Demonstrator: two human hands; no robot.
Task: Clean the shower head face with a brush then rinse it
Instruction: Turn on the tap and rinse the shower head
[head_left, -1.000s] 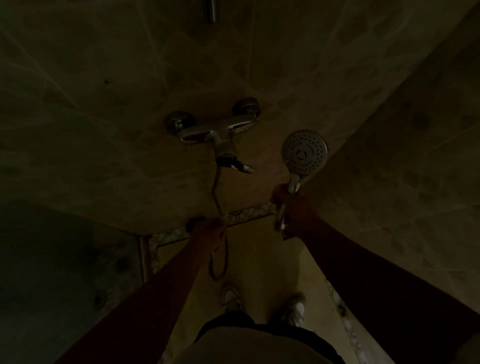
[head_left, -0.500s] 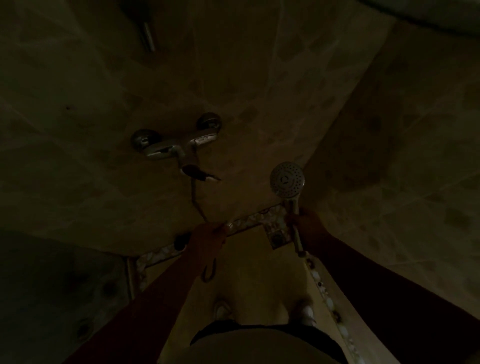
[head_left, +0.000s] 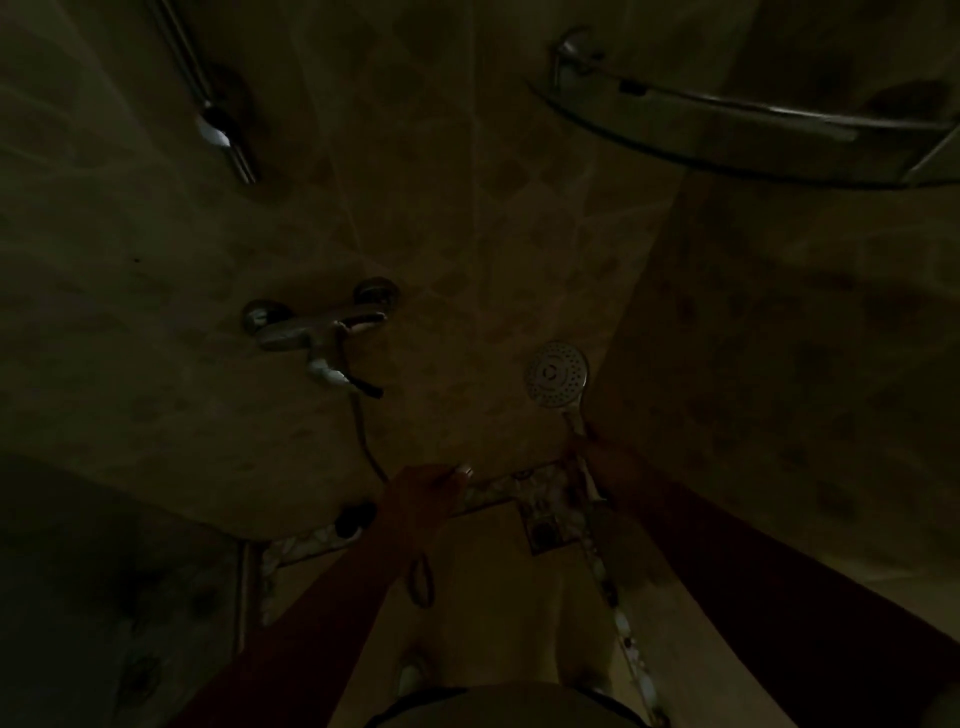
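Now we grip the round chrome shower head (head_left: 557, 375) by its handle in our right hand (head_left: 602, 462), our left hand (head_left: 423, 491) pinching the thin metal hose (head_left: 363, 436) below the chrome wall tap (head_left: 317, 332), and should keep its face toward us.

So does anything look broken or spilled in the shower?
Nothing looks broken or spilled, though it is very dark. The right hand holds the shower head up by its handle, face toward the camera. The left hand is at the hose below the mixer tap. No water runs.

glossy chrome shower head (head_left: 557, 375); shiny metal tap (head_left: 317, 332); matt tiled wall (head_left: 467, 218)
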